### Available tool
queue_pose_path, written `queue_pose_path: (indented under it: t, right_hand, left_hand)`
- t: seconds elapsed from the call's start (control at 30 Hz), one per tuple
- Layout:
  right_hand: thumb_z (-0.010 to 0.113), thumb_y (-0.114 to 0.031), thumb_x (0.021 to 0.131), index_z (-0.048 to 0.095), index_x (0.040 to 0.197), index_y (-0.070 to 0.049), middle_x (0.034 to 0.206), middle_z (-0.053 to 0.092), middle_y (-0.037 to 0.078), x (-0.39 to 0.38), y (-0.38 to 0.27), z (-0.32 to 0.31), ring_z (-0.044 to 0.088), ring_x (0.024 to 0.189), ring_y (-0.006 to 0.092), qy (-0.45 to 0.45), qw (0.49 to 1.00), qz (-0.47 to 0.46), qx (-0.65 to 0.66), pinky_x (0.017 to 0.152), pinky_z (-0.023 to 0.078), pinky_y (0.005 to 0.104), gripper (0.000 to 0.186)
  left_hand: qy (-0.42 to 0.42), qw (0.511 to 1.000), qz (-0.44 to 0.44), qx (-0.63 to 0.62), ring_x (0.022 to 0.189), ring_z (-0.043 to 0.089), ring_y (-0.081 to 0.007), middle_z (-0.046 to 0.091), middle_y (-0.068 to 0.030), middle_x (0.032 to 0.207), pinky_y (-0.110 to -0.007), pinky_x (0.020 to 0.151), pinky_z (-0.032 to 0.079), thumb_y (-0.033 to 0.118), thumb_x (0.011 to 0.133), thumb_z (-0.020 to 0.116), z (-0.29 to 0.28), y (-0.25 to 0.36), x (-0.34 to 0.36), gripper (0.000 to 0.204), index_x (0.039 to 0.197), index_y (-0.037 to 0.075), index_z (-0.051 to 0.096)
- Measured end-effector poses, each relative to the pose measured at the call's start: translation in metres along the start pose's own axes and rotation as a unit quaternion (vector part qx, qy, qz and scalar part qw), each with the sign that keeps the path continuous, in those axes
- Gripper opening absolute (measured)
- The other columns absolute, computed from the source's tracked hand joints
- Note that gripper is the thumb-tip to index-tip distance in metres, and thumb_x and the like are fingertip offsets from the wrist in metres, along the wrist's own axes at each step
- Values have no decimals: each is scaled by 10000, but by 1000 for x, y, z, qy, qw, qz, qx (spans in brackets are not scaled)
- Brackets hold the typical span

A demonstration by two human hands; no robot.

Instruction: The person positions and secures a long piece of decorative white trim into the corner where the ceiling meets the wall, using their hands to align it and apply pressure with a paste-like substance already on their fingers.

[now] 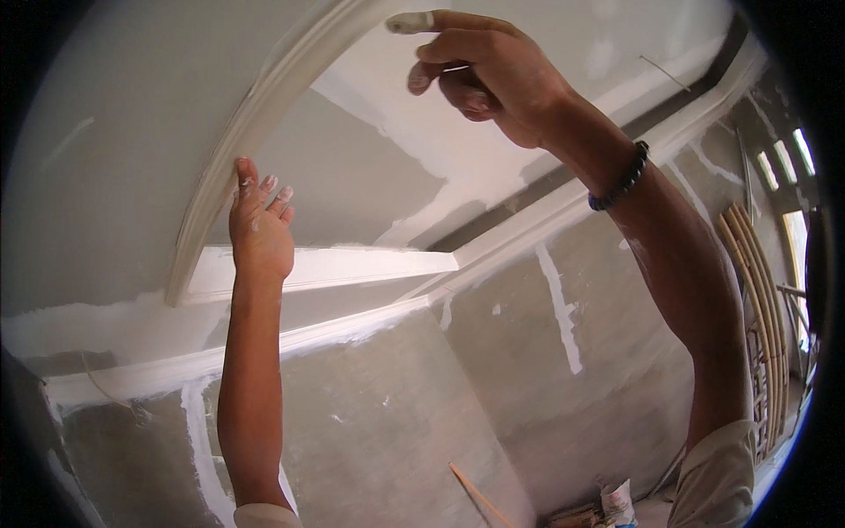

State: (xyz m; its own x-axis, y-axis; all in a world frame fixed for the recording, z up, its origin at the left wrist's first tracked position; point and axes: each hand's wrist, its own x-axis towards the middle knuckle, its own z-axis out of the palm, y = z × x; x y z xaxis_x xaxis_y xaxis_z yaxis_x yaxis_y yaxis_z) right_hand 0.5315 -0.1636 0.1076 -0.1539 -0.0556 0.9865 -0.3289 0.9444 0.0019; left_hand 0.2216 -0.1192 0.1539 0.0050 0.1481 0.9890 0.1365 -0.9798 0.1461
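Note:
Both arms are raised toward a white ceiling moulding (231,145) that edges a recessed ceiling panel. My left hand (262,233) is open, palm up, with white smears on its fingertips. One of its fingertips meets the moulding's edge. Higher up, my right hand (506,79) stretches its index finger toward the upper stretch of the moulding; that fingertip is coated or wrapped in something whitish. Its other fingers are loosely bent, and no tool shows in them. Whether the right fingertip touches the moulding, I cannot tell. A dark beaded bracelet (621,179) circles the right wrist.
Grey walls (387,414) bear white filler streaks. Thin wires (664,74) hang from the ceiling. Long bamboo poles (759,299) lean at the right, near bright openings. Low down are an orange-brown stick (475,491) and a white bag (618,503).

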Motion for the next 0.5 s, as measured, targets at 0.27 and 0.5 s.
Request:
queue_pose_path:
  t: [0.27, 0.5]
  right_hand:
    - [515, -12, 955, 332, 1543, 71, 879, 730, 167, -5, -10, 39, 428, 462, 50, 139, 954, -127, -233, 385, 352, 196, 621]
    - [534, -85, 869, 383, 1475, 151, 819, 730, 203, 15, -35, 62, 667, 656, 180, 281, 838, -214, -416, 603, 551, 319, 667]
  left_hand:
    - [22, 998, 9, -52, 1489, 328, -416, 254, -248, 1638, -474, 1218, 211, 801, 879, 550, -2, -18, 7, 1118, 1637, 88, 143]
    - [-5, 996, 9, -84, 1513, 292, -414, 221, -250, 1653, -471, 1235, 205, 809, 874, 538, -1, -19, 9, 1111, 1658, 149, 108]
